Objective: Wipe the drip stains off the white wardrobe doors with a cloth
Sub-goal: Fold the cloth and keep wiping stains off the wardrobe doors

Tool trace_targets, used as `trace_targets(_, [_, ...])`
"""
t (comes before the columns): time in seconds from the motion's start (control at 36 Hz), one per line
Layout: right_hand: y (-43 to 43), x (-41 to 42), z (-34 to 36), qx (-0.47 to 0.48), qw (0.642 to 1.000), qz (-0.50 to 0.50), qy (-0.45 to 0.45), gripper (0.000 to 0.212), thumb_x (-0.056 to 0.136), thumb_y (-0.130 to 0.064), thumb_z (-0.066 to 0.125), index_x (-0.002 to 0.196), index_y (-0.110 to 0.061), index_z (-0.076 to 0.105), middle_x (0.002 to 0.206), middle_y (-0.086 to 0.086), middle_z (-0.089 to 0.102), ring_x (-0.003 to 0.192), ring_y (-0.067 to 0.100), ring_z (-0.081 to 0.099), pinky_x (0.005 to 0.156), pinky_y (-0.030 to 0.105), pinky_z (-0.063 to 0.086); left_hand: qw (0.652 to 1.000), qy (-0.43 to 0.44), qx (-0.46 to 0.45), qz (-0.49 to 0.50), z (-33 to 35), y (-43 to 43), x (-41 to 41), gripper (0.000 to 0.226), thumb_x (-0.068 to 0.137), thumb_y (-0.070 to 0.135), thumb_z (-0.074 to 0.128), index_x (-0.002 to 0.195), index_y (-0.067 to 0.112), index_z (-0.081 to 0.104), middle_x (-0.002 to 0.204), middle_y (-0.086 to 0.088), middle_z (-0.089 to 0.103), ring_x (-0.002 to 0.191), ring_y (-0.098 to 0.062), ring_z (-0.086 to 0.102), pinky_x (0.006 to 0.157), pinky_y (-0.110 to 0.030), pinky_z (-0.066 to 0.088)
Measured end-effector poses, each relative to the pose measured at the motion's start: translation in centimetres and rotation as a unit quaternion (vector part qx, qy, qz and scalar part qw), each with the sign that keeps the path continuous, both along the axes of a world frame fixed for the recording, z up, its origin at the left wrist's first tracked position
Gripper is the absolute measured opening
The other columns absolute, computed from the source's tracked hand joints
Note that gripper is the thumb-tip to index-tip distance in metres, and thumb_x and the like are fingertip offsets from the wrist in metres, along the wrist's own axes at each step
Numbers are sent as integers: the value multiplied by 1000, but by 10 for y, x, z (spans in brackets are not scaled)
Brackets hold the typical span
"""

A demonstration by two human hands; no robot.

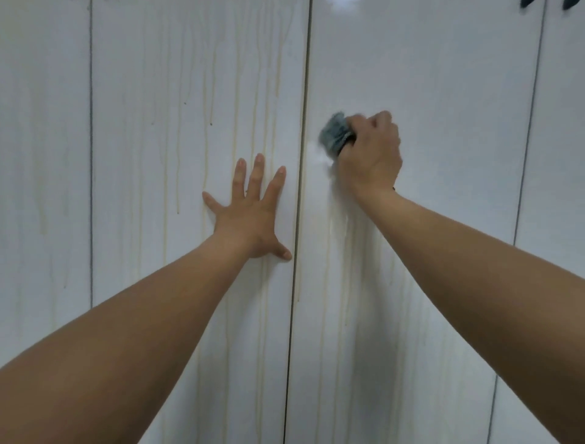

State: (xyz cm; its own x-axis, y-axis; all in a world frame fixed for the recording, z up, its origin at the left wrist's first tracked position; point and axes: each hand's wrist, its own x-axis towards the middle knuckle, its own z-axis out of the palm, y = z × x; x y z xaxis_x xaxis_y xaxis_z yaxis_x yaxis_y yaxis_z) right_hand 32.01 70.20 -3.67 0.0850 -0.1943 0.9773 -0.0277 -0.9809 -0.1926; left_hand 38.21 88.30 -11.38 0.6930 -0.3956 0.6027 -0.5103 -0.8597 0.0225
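White wardrobe doors fill the view. The left-centre door (177, 95) carries many yellowish vertical drip stains (205, 152). My left hand (250, 212) lies flat on it with fingers spread, just left of the dark gap between doors. The right-centre door (427, 79) looks clean above my right hand and has faint drips (345, 241) below it. My right hand (370, 152) grips a bunched grey-blue cloth (335, 134) and presses it against that door near the gap. The cloth is blurred.
A dark vertical gap (300, 190) divides the two centre doors. Further door panels stand at the far left (41, 158) and far right (560, 142). Two dark shapes (547, 3) show at the top right corner.
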Motion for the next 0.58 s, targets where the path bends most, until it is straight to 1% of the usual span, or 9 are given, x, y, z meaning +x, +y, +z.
trace_targets(0.06, [-6,3,-36,-169,985,12,44,23,88,-14,57,107,-18,69,107,11,53,98,34,49,62,41,50,1000,-1,0,-2,-1,1,0,158,56,75,86,152,40,-34,154,5,-52,147,-28,-43,108,-85,4])
trace_targets(0.11, [-22,4,-74,-364,924,18,120,22,83,-16,68,105,-17,71,100,14,55,89,33,49,53,35,46,1000,-2,0,-4,-1,0,0,157,56,75,86,151,41,-35,154,5,-53,147,-28,-43,108,-85,3])
trace_targets(0.17, [-36,0,-102,-461,868,29,181,24,78,-14,71,102,-15,71,96,14,58,84,32,51,47,32,43,1000,-4,-1,-1,-1,-1,0,158,56,75,86,151,41,-35,154,4,-53,147,-29,-43,109,-85,2])
trace_targets(0.19, [-39,-2,-109,-470,860,32,197,27,74,-11,72,100,-15,72,96,14,59,82,32,53,45,31,42,1000,-4,-2,0,-1,-1,0,158,55,75,86,151,41,-35,154,4,-52,147,-29,-42,109,-85,2])
trace_targets(0.31, [-32,-8,-91,-444,870,16,212,31,72,-15,81,102,-19,73,97,10,58,83,30,55,43,31,41,1000,-6,-8,-1,-2,-1,0,158,55,74,86,151,40,-35,155,4,-51,147,-29,-41,109,-85,3])
trace_targets(0.39, [-16,-12,-48,-359,926,8,115,23,84,-17,70,106,-18,73,99,11,59,87,32,55,52,32,39,1000,-3,-6,-4,-2,-1,-2,158,55,73,87,152,41,-33,156,4,-50,147,-29,-42,108,-85,2])
trace_targets(0.47, [-4,-8,-9,-200,979,-28,23,26,91,-24,52,110,-20,70,108,9,56,99,31,54,64,34,38,1000,1,-1,-5,-2,1,-2,158,54,74,87,151,41,-34,155,5,-50,147,-28,-42,107,-86,2])
trace_targets(0.53, [1,-2,-1,-135,989,-50,11,28,92,-23,45,109,-20,68,109,8,54,100,29,53,67,35,40,1000,0,-1,-4,-2,2,-3,159,54,74,87,151,41,-34,155,5,-51,147,-28,-42,107,-86,2])
trace_targets(0.58, [4,2,-16,-135,988,-65,35,26,92,-19,47,109,-18,67,109,9,53,100,30,52,64,36,41,1000,-1,0,-5,-2,2,-4,158,55,74,87,151,41,-34,155,5,-51,147,-28,-42,107,-86,2])
